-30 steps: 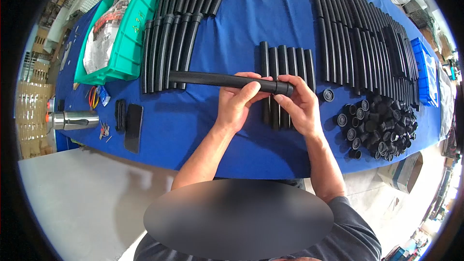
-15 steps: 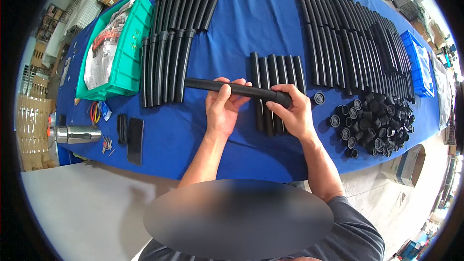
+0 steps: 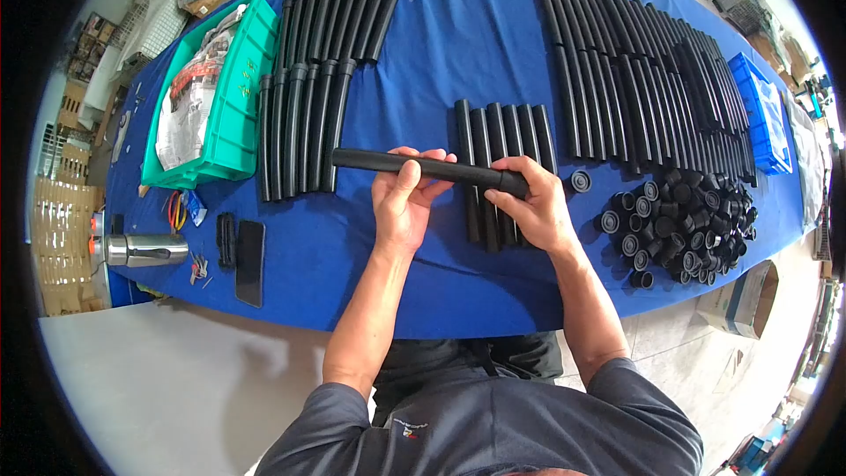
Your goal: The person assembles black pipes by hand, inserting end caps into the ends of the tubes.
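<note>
A black plastic tube (image 3: pixel 366 159) lies nearly level across both my hands, above the blue cloth. My left hand (image 3: pixel 401 207) holds it from below near the middle, thumb in front and fingers behind. At the tube's right end, my right hand (image 3: pixel 536 207) has fingers and thumb closed around a black end cap (image 3: pixel 509 181), partly hidden by the fingers. Behind and below the held tube, several loose black tubes (image 3: pixel 480 211) lie side by side. A single cap (image 3: pixel 580 182) rests just right of my right hand.
Capped tubes (image 3: pixel 304 123) lie in two rows at left, beside a green crate (image 3: pixel 238 115). Many tubes (image 3: pixel 608 106) fill the right, with a heap of caps (image 3: pixel 679 225) in front and a blue bin (image 3: pixel 765 123) beyond. A phone (image 3: pixel 250 263) and steel flask (image 3: pixel 148 249) sit front left.
The tube and both hands keep nearly the same pose; the tube is slightly more level. The whole view has shifted a little.
</note>
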A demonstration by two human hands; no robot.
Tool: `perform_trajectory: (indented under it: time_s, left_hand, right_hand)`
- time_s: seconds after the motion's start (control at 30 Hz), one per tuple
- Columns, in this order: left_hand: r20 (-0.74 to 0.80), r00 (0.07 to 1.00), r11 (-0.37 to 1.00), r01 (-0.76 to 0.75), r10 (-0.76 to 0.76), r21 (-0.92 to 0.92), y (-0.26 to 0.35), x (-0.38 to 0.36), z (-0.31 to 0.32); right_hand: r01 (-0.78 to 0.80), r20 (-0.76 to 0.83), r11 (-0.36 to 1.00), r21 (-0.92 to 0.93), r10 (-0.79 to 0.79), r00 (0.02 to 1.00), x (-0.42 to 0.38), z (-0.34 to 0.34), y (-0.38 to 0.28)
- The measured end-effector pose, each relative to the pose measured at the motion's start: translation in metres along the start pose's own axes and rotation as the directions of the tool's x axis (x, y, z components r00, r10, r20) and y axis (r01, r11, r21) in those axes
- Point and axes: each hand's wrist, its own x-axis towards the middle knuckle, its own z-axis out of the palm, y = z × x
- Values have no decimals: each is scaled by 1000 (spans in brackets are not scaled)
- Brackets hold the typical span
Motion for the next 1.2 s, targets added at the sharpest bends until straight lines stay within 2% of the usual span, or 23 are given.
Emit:
perform_trajectory:
  time_s: [0.23,0.27,0.33,0.43,0.47,0.57,0.73,0.83,0.93,1.13,1.17,1.2]
  left_hand:
    - [1,999,996,55,-55,-69,1,4,0]
    - [4,998,995,58,-58,-77,3,4,0]
    - [11,998,993,70,-69,-95,4,4,0]
    - [40,996,978,90,-83,-189,3,4,-5]
    - [38,996,977,87,-81,-197,2,4,-6]
    - [72,993,973,102,-89,-207,-1,6,-8]
    - [84,993,973,96,-80,-211,-3,5,-8]
    - [81,993,973,97,-82,-211,-3,4,-6]
    - [48,997,980,70,-62,-187,-3,2,-4]
    - [31,997,986,77,-73,-149,-1,3,-2]
    - [14,997,988,78,-77,-137,1,2,0]
    - [6,996,987,90,-90,-133,2,1,5]
  right_hand:
    - [-49,33,998,-48,50,998,2,-3,-5]
    - [-89,11,988,126,89,996,2,0,-6]
    - [-154,-9,876,458,178,984,1,7,-10]
    - [-267,136,906,327,234,963,0,1,-2]
    - [-280,115,912,301,257,960,-1,2,-2]
    - [-125,91,989,77,118,989,-2,-1,2]
    - [-218,61,942,254,210,976,-1,2,-4]
    - [-172,72,960,221,159,985,-2,0,-3]
    - [-114,4,976,186,116,993,-4,5,-4]
    - [-91,9,979,181,91,996,-4,4,-4]
    - [-168,34,976,142,165,986,-5,3,-4]
    - [-44,-17,997,66,45,999,-5,5,-2]
